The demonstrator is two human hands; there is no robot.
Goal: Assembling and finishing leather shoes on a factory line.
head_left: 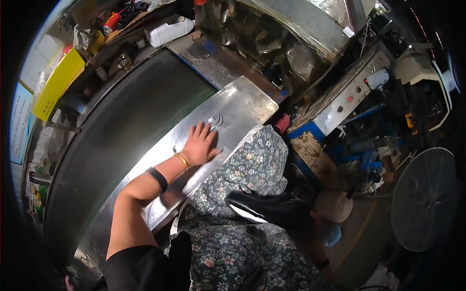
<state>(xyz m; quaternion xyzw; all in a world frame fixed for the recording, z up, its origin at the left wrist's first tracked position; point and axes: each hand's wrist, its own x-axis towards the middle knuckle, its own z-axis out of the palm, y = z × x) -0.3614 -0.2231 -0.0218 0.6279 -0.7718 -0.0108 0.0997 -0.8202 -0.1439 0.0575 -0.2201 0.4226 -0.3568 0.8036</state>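
My left hand [196, 148] lies flat, palm down, on a shiny metal sheet [247, 102], its fingers spread apart. A gold bracelet [182, 161] circles the wrist and a black band [158, 179] sits higher on the forearm. Just beyond the fingertips is a small curved mark or piece [217, 121] on the sheet; which of these it is I cannot tell. Dark floral cloth [242, 169] covers my lap against the sheet's near edge. Across it lies a black, shoe-like thing [272, 208] with a white edge. No right hand can be made out.
A dark curved belt-like surface [131, 102] runs along the sheet's far left side. Behind it stands a white jug [170, 31]. To the right are a control panel [349, 97] with red buttons and a round wire guard [422, 199]. Plastic-wrapped machinery [310, 29] stands at the back.
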